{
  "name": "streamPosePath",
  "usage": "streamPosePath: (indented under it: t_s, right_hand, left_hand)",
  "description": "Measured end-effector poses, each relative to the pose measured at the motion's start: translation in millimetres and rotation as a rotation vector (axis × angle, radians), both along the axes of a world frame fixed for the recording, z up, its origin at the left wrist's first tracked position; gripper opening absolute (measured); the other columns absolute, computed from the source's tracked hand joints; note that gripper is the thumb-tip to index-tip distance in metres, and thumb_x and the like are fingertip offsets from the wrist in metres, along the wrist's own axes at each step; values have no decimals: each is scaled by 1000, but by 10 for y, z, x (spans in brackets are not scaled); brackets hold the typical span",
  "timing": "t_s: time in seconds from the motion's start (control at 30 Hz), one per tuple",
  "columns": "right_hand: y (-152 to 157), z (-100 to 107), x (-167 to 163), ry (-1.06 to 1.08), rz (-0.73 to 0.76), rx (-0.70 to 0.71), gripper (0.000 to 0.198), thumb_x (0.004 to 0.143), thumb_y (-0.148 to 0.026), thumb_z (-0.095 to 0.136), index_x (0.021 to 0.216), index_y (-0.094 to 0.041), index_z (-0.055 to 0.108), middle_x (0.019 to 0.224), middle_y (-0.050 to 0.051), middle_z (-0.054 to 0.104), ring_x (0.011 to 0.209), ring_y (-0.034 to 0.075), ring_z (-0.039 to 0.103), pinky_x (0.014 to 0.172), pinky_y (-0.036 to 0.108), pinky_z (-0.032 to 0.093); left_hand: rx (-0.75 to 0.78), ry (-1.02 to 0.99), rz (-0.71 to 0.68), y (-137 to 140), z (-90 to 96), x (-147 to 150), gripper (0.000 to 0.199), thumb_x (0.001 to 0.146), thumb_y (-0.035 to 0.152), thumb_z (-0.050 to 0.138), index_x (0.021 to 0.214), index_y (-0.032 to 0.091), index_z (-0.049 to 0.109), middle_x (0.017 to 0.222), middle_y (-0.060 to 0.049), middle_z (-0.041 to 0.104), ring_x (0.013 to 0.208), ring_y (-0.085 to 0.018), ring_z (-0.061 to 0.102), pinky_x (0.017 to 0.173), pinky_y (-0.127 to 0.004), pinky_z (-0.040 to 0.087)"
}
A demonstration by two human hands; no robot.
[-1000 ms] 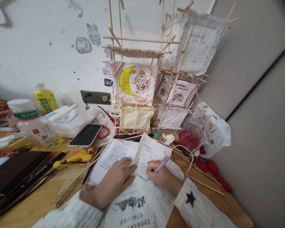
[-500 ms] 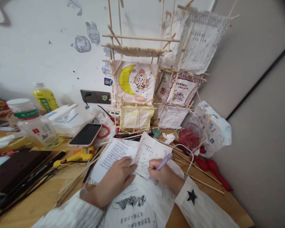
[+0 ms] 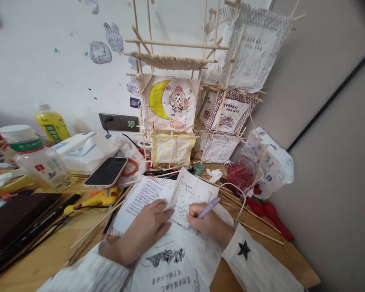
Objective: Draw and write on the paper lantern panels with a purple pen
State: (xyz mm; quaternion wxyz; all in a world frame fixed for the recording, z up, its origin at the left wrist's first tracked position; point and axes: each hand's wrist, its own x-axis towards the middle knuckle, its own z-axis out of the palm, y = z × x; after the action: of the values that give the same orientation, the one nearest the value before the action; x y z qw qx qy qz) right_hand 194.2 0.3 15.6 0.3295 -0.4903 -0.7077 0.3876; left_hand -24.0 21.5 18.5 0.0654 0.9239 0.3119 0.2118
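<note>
My right hand is closed round a purple pen, its tip hidden low on the drawing. Beneath it lies a thin white sheet with line drawings and handwritten characters, its left edge curling up. My left hand rests flat on this sheet with fingers stretched out, the fingertips close to the curled edge. A page of handwriting with a hatched border lies partly under the left hand. Nearer to me, the white sheet carries a dark figure drawing and upside-down writing.
Behind the papers stands a wooden-stick frame hung with drawn panels. A phone, a yellow glue gun, a bottle and a dark box crowd the left. Loose sticks and red objects lie right.
The view has shifted slightly, so the scene sits a little further left. My right hand and the pen have moved very little over the sheet; my left hand stays flat.
</note>
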Motion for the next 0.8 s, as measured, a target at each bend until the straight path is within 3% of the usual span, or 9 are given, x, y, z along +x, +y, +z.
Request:
streamPosePath:
  t_s: [0.17,0.3,0.57,0.8]
  right_hand:
    - [7,-24,5,-46,22,74,29,70,-13,50,49,-18,31,45,-7,35,45,7,34,43,18,24]
    - [6,-48,15,-38,-8,9,26,72,-14,47,51,-19,32,46,-7,34,45,7,32,41,19,22]
    - [4,-31,6,-2,-2,40,30,68,-11,48,49,-19,26,48,-7,29,48,8,30,43,19,22]
    - [4,74,-12,233,-101,-113,20,72,-20,49,54,-19,41,43,-6,43,41,7,38,41,18,29]
  left_hand:
    - [11,-22,-7,6,-9,0,28,84,21,51,110,18,62,103,-9,64,108,-27,49,91,-42,43]
    - [20,-40,-7,6,-19,6,28,84,19,51,109,17,62,100,-9,65,107,-27,50,90,-42,44]
    - [-16,5,-2,-5,37,9,29,84,20,51,111,17,62,105,-10,64,109,-27,49,92,-43,42]
    - [-8,-60,55,-2,-95,0,31,80,19,54,110,20,61,106,-9,63,109,-28,49,90,-42,43]
